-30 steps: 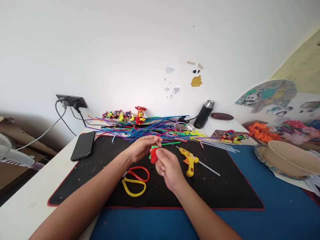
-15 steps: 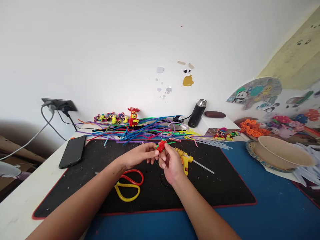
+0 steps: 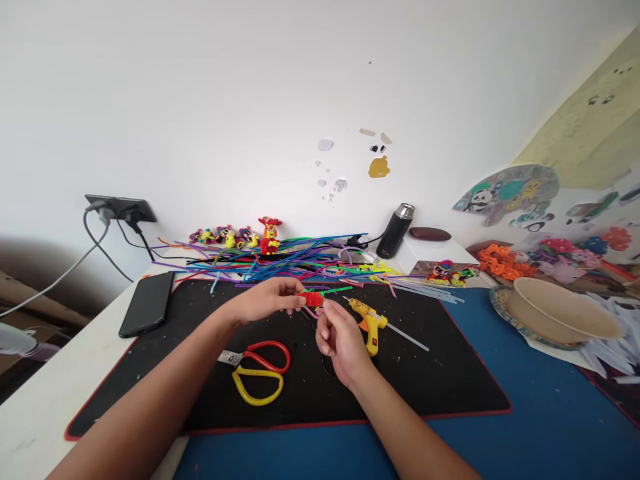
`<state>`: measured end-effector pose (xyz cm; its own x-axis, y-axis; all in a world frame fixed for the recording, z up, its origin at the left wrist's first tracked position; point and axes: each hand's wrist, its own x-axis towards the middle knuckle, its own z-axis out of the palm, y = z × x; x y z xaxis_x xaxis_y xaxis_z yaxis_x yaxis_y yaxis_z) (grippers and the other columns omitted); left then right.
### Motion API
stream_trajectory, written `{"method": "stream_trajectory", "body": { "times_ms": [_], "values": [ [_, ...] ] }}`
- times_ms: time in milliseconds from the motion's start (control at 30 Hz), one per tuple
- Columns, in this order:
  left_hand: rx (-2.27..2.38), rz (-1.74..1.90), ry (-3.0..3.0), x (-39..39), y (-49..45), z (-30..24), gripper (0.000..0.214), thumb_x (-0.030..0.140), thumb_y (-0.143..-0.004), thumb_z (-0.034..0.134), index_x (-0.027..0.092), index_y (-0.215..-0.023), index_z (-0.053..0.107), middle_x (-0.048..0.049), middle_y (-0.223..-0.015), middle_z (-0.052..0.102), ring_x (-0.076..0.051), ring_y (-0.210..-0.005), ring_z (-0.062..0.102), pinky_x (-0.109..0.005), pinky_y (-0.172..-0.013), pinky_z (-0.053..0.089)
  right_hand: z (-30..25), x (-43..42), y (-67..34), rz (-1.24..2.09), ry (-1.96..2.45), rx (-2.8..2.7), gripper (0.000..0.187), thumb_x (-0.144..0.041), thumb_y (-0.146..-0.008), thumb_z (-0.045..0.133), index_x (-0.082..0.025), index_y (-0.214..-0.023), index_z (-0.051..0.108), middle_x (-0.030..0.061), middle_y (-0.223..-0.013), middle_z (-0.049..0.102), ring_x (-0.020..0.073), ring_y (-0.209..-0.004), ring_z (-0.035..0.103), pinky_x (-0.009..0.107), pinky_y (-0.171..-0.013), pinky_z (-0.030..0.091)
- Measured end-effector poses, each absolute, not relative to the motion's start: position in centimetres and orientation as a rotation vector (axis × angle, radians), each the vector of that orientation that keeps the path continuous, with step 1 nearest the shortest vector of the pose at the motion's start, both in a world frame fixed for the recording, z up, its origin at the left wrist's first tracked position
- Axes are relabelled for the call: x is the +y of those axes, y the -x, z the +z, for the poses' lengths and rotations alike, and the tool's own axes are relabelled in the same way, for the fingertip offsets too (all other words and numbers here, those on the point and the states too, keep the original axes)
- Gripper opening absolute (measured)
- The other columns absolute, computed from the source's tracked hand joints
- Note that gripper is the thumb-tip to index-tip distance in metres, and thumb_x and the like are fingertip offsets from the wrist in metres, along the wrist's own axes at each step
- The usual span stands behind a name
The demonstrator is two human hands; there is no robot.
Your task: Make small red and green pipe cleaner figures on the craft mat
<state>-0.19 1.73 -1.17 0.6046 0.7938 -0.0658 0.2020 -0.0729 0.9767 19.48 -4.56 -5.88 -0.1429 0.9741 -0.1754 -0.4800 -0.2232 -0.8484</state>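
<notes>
Between my hands is a small red coiled pipe-cleaner piece (image 3: 314, 299), with a green pipe-cleaner stem (image 3: 337, 290) sticking out to the right. My left hand (image 3: 274, 300) pinches the red piece from the left, between thumb and fingers. At its right end my right hand (image 3: 343, 337) has thumb and forefinger closed together, the other fingers curled in. A yellow glue gun (image 3: 371, 325) with a clear glue stick lies just right of my right hand. Scissors (image 3: 260, 373) with one red and one yellow handle rest on the black mat (image 3: 425, 387), below my left wrist.
A heap of coloured pipe cleaners (image 3: 300, 260) runs along the wall, with a red and orange pipe-cleaner figure (image 3: 269, 237) behind it. A phone (image 3: 147, 305) lies at left. A dark flask (image 3: 395, 231) stands near a white box (image 3: 435, 252); a beige bowl (image 3: 565, 307) is at right.
My hands have moved slightly apart, my left hand shifting left with the red piece. The red piece has turned from slanted to nearly level and shows more plainly.
</notes>
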Motion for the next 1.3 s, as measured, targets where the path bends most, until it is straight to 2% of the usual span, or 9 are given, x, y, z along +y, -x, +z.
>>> {"method": "stream_trajectory", "body": {
  "times_ms": [200, 367, 533, 700, 867, 1000, 1167, 1300],
  "values": [
    [0.833, 0.447, -1.744, 1.9, 1.8, -0.5, 0.029, 0.048, -0.088, 0.073, 0.020, -0.090, 0.068, -0.0008, -0.077, 0.066, -0.017, -0.071, 0.061, -0.026, -0.067, 0.045, -5.7, -3.7, -18.9, 1.651, 0.953, -0.959, 0.050, -0.067, -0.084, 0.072, -0.019, -0.088, 0.060, -0.0096, -0.052, 0.047, 0.0064, -0.035, 0.039, 0.020, -0.037, 0.015],
    [0.843, 0.608, -1.641, 2.4, 2.3, -0.7, 0.028, 0.046, -0.090, 0.072, 0.019, -0.093, 0.070, -0.0042, -0.082, 0.070, -0.018, -0.073, 0.061, -0.026, -0.067, 0.046, -5.8, -2.9, -17.5, 1.658, 0.948, -1.024, 0.049, -0.064, -0.084, 0.074, -0.019, -0.079, 0.055, -0.0104, -0.050, 0.045, 0.0057, -0.034, 0.039, 0.020, -0.039, 0.020],
    [0.878, 0.729, -1.528, 2.7, 1.9, -0.7, 0.027, 0.044, -0.086, 0.076, 0.018, -0.087, 0.071, -0.0038, -0.077, 0.068, -0.017, -0.068, 0.059, -0.027, -0.065, 0.045, -6.4, -2.6, -17.4, 1.684, 0.860, -1.003, 0.051, -0.066, -0.087, 0.070, -0.020, -0.076, 0.050, -0.0088, -0.054, 0.049, 0.0055, -0.035, 0.041, 0.020, -0.038, 0.016],
    [0.847, 0.678, -1.481, 2.6, 0.9, -1.4, 0.034, 0.049, -0.087, 0.076, 0.016, -0.086, 0.071, -0.0038, -0.077, 0.066, -0.016, -0.069, 0.058, -0.027, -0.066, 0.044, -6.6, -3.3, -18.1, 1.788, 0.793, -1.048, 0.045, -0.062, -0.088, 0.072, -0.018, -0.090, 0.061, -0.0096, -0.053, 0.049, 0.0053, -0.035, 0.038, 0.021, -0.038, 0.016],
    [0.757, 0.726, -1.339, 2.7, 0.7, -2.8, 0.051, 0.062, -0.087, 0.073, 0.014, -0.104, 0.072, -0.0065, -0.082, 0.068, -0.017, -0.071, 0.058, -0.029, -0.068, 0.044, -6.8, -3.5, -18.7, 1.804, 0.790, -0.958, 0.043, -0.058, -0.085, 0.077, -0.017, -0.087, 0.063, -0.0109, -0.049, 0.043, 0.0049, -0.035, 0.034, 0.022, -0.040, 0.016],
    [0.778, 0.739, -1.348, 2.6, 0.7, -2.9, 0.048, 0.058, -0.087, 0.075, 0.015, -0.108, 0.069, -0.0046, -0.082, 0.067, -0.015, -0.071, 0.056, -0.027, -0.066, 0.042, -7.1, -3.0, -19.0, 1.724, 0.842, -0.971, 0.044, -0.057, -0.079, 0.081, -0.016, -0.090, 0.067, -0.0121, -0.048, 0.038, 0.0049, -0.036, 0.032, 0.022, -0.039, 0.017],
    [0.848, 0.730, -1.430, 2.2, -0.1, -2.5, 0.040, 0.052, -0.088, 0.077, 0.016, -0.105, 0.067, -0.0018, -0.084, 0.065, -0.014, -0.070, 0.055, -0.027, -0.065, 0.042, -7.2, -2.4, -19.5, 1.583, 0.895, -1.053, 0.042, -0.054, -0.077, 0.082, -0.016, -0.091, 0.069, -0.0087, -0.057, 0.049, 0.0045, -0.036, 0.035, 0.023, -0.037, 0.019],
    [0.852, 0.736, -1.448, 2.0, -0.4, -2.5, 0.040, 0.048, -0.087, 0.079, 0.017, -0.108, 0.066, -0.0010, -0.085, 0.064, -0.014, -0.071, 0.056, -0.027, -0.065, 0.042, -7.4, -2.2, -19.7, 1.521, 0.935, -1.087, 0.038, -0.051, -0.078, 0.081, -0.018, -0.090, 0.065, -0.0098, -0.057, 0.048, 0.0050, -0.037, 0.036, 0.022, -0.037, 0.021]
  ]
}}
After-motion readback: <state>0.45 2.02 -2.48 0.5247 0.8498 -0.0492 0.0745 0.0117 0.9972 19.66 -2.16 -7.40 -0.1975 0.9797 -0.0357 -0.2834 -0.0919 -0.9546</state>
